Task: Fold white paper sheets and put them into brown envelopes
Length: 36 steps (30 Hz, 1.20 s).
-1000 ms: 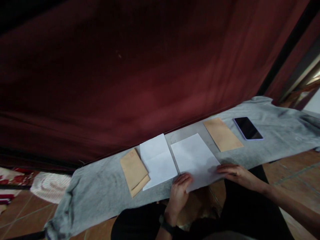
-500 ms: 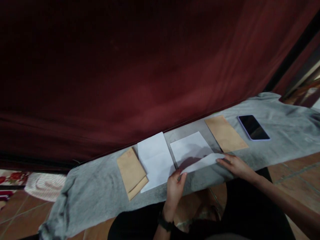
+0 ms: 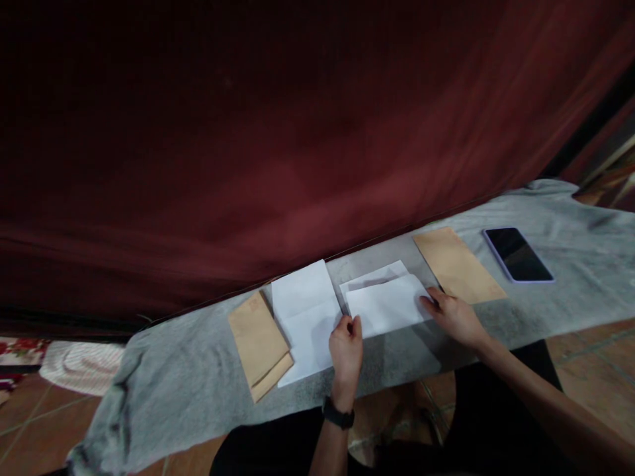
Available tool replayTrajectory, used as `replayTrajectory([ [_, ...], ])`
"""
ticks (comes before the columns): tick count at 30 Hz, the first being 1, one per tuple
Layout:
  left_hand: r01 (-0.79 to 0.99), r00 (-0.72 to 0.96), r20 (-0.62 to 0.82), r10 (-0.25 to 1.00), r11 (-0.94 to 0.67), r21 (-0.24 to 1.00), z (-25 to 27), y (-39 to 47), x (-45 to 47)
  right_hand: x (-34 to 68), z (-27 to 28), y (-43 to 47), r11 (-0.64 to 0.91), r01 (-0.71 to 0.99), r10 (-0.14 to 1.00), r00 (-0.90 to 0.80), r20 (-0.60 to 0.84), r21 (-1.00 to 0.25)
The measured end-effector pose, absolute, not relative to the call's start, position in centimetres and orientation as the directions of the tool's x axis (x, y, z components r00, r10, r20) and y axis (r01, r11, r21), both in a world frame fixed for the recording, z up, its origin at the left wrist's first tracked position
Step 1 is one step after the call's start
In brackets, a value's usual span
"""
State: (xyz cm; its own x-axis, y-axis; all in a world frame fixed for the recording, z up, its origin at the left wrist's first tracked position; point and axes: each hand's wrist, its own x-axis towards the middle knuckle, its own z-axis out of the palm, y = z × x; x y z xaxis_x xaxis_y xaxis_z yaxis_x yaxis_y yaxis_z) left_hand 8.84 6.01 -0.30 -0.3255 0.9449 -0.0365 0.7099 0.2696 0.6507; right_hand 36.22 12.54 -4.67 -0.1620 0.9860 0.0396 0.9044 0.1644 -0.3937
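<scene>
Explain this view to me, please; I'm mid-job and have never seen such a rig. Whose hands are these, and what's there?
There is no machine: these are a person's bare hands, seen by a camera worn on that same person's head, looking forward and down. On the grey cloth, from left to right, lie a brown envelope, a creased white sheet, a second sheet, doubled over, another brown envelope and a phone. The right hand pinches the doubled sheet's right edge. The left hand has curled fingers at its left side; how firmly they grip is too small to tell.
</scene>
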Motion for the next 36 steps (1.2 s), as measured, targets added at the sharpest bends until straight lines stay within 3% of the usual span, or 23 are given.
replayTrajectory([
  [8,0.845,-0.405,-0.072,0.911,0.403,0.35,0.6,7.8,9.5,33.9,-3.8,13.6,0.149,0.957,0.986,-0.125,0.106,-0.248],
  [15,0.864,-0.45,-0.102,0.887,0.461,0.203,1.0,9.2,9.8,32.5,-3.3,14.9,0.136,0.968,0.979,-0.099,0.176,-0.21],
  [20,0.869,-0.465,-0.101,0.88,0.475,0.14,0.8,9.8,10.1,32.1,-3.5,15.6,0.12,0.979,0.978,-0.088,0.188,-0.166],
  [24,0.881,-0.457,-0.067,0.887,0.461,0.108,0.1,9.9,10.4,32.2,-4.0,15.7,0.156,0.978,0.953,-0.112,0.28,-0.141],
  [31,0.897,-0.434,-0.041,0.9,0.436,0.076,-0.7,9.9,10.6,30.4,-5.1,14.0,0.516,0.829,0.82,-0.405,0.403,-0.216],
  [36,0.906,-0.416,-0.029,0.909,0.417,0.074,-1.0,10.0,10.3,29.0,-6.8,12.9,0.517,0.834,0.825,-0.425,0.373,-0.195],
])
